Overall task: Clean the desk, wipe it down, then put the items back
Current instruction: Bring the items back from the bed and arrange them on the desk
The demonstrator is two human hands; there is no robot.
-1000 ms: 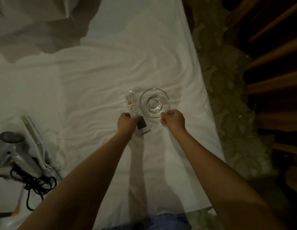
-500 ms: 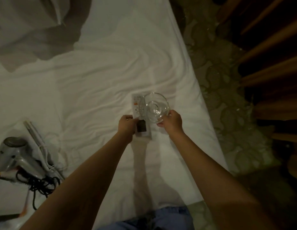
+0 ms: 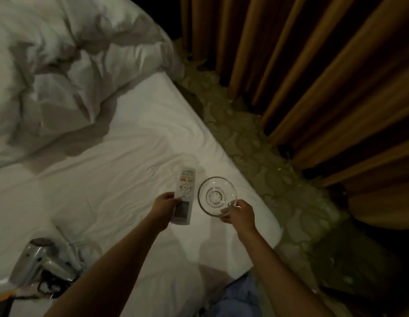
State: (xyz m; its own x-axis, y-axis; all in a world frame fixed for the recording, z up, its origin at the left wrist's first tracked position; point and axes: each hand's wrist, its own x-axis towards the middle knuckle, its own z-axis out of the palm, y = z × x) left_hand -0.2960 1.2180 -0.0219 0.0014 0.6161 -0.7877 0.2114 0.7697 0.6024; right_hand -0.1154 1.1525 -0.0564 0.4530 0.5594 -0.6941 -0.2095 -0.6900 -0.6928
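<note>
Dim hotel-ish room, white bed (image 3: 121, 170) taking up most of the view, rumpled duvet (image 3: 61, 65) at the top left. Down in the left corner a hairdryer (image 3: 39, 259) sits on the sheet with its cord bunched up. Left hand (image 3: 163, 208) is wrapped around a remote (image 3: 184, 195), right hand (image 3: 239, 215) pinches the rim of a glass bowl (image 3: 216, 196) — both lifted just off the sheet now, whereas a second ago they were still down on it being picked up. View has swung toward the brown curtains (image 3: 313, 76) on the right too. My guess — desk's wiped and these two are heading back to it.
</note>
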